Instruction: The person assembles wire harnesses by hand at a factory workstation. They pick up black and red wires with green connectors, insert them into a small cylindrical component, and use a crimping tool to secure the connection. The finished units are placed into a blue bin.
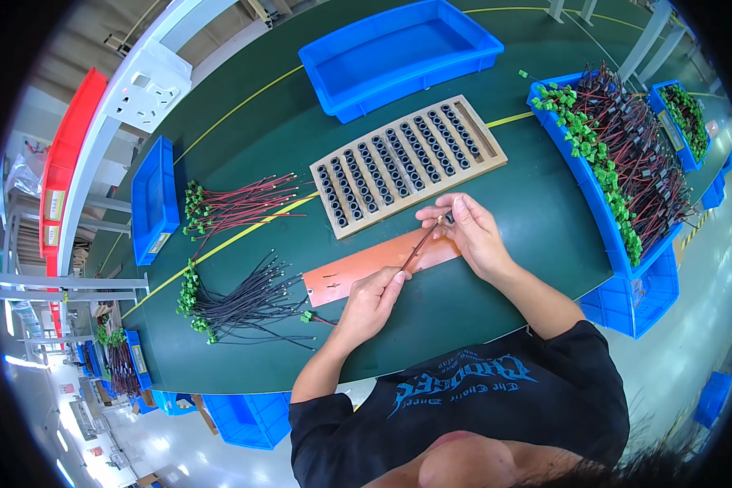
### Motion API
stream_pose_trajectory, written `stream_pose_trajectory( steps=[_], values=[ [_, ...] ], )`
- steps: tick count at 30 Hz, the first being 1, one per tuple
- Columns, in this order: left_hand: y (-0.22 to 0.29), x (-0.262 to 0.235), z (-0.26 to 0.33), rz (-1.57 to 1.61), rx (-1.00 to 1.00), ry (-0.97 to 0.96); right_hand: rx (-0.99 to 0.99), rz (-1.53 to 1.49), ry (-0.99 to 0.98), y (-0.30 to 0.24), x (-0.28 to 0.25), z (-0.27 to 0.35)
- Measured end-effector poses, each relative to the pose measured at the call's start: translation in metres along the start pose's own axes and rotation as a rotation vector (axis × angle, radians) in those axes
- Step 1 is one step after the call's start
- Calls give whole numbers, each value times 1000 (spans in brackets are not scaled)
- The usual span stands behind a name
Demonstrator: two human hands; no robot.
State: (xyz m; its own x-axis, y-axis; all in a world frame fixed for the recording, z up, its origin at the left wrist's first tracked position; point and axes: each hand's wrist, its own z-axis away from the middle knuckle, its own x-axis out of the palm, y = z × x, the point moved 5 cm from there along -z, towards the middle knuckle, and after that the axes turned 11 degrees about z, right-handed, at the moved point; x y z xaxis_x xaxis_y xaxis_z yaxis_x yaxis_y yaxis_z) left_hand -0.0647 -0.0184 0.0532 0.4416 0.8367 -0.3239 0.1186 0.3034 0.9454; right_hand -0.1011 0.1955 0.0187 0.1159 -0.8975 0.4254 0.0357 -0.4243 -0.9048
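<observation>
My left hand [372, 302] pinches a thin red and black wire lead [417, 252]. A small green connector [307, 316] with a short bit of wire shows just left of that hand. My right hand [473, 236] is closed at the far end of the lead, with a small black cylindrical part [450, 218] at its fingertips. Whether the wire passes through this part is too small to tell. Below both hands lies an orange strip [358, 273]. Beyond them stands a wooden tray [382, 216] holding rows of black ring-shaped parts [394, 167].
Red wires [248, 201] and black wires [248, 297] with green connectors lie at left. A blue bin [403, 85] stands at the back, a smaller one [154, 201] at far left. At right, a blue bin [581, 183] is heaped with wired parts. A white socket post [148, 89] rises upper left.
</observation>
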Motion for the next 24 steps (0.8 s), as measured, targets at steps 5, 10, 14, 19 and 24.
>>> stream_pose_trajectory(
  steps=[5,10,14,19,24],
  values=[
    [2,3,-1,10,-6,-39,56,-62,-30,2,-1,2],
    [-1,4,-1,8,-34,-63,49,-76,-64,0,2,3],
    [-1,3,-2,-14,-12,-74,27,-31,-90,-1,2,3],
    [0,2,-1,-4,-16,-59,-66,176,-65,-8,14,6],
    [6,1,-2,-15,-93,-73,99,135,-256,4,33,17]
  ],
)
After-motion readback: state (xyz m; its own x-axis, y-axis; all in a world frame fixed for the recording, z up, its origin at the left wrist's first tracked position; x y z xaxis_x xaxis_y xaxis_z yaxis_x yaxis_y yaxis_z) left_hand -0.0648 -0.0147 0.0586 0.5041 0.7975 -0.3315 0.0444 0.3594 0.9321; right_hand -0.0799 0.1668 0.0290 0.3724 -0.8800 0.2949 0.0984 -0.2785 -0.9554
